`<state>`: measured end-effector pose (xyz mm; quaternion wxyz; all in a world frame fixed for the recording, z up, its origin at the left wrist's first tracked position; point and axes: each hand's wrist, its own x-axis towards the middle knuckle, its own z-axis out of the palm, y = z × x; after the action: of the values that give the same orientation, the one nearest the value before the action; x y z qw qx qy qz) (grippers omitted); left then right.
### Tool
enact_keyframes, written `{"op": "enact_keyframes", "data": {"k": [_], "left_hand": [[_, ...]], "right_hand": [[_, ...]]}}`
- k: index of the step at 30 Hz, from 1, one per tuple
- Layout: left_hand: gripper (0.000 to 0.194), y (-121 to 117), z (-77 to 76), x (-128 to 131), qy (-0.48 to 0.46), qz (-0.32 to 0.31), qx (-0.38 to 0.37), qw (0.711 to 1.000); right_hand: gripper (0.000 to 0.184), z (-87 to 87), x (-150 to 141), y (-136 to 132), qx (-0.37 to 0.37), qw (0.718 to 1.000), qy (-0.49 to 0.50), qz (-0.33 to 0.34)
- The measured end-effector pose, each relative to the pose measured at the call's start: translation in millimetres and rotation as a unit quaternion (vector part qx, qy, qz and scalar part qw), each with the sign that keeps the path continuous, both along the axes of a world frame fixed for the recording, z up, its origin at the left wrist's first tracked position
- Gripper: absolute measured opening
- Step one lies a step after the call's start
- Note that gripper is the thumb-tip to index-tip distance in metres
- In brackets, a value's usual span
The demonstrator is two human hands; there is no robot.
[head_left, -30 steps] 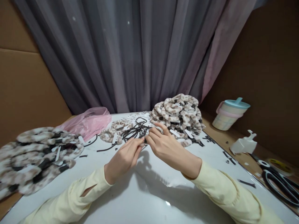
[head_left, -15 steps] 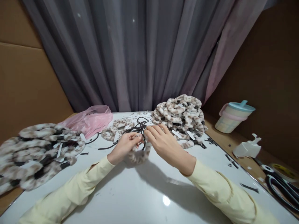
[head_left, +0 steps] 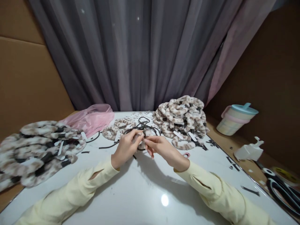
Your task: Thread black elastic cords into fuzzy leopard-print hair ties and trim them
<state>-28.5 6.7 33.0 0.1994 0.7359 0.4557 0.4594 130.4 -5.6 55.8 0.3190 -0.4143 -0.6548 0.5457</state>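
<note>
Pinches a mottled furry piece (head_left: pixel 141 145) between left hand (head_left: pixel 126 147) and right hand (head_left: pixel 162 149), over the middle of the white surface (head_left: pixel 117 200), just in front of a tangle of dark cord (head_left: pixel 141 127). Has the fingers of both hands clamped on the furry piece; cannot tell the exact part gripped, hidden by the fingertips. Shows a low heap of furry rings (head_left: pixel 38 150) at left, a pink bag (head_left: pixel 93 118) just behind, and a taller furry pile (head_left: pixel 178 109) at right.
</note>
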Motion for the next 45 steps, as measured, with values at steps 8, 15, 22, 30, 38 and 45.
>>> {"op": "enact_keyframes", "data": {"k": [8, 15, 22, 30, 38, 45], "left_hand": [[0.008, 2.8, -7.2, -7.8, 0.188, -0.027, 0.353, 0.916], [0.011, 0.3, 1.3, -8.5, 0.181, -0.031, 0.370, 0.911], [0.011, -5.2, 7.5, -6.4, 0.183, -0.048, 0.294, 0.937], [0.012, -26.7, 27.6, -3.6, 0.139, -0.173, 0.141, 0.965], [0.010, -34.4, 26.6, 0.1, 0.090, -0.180, 0.059, 0.978], [0.020, -23.5, 15.3, -1.8, 0.146, -0.195, 0.135, 0.960]], "right_hand": [[0.022, 5.6, 11.4, 3.6, 0.161, 0.977, -0.135, -0.043], [0.020, 10.1, 15.4, -6.4, 0.358, 0.892, -0.272, -0.053], [0.025, 14.8, 16.7, -20.9, 0.509, 0.739, -0.439, -0.046], [0.026, 21.3, 26.6, -8.3, 0.535, 0.747, -0.390, -0.056], [0.026, 15.1, 26.5, 8.8, 0.429, 0.877, -0.212, 0.042], [0.016, 12.0, 25.9, 13.2, 0.354, 0.909, -0.219, 0.010]]}}
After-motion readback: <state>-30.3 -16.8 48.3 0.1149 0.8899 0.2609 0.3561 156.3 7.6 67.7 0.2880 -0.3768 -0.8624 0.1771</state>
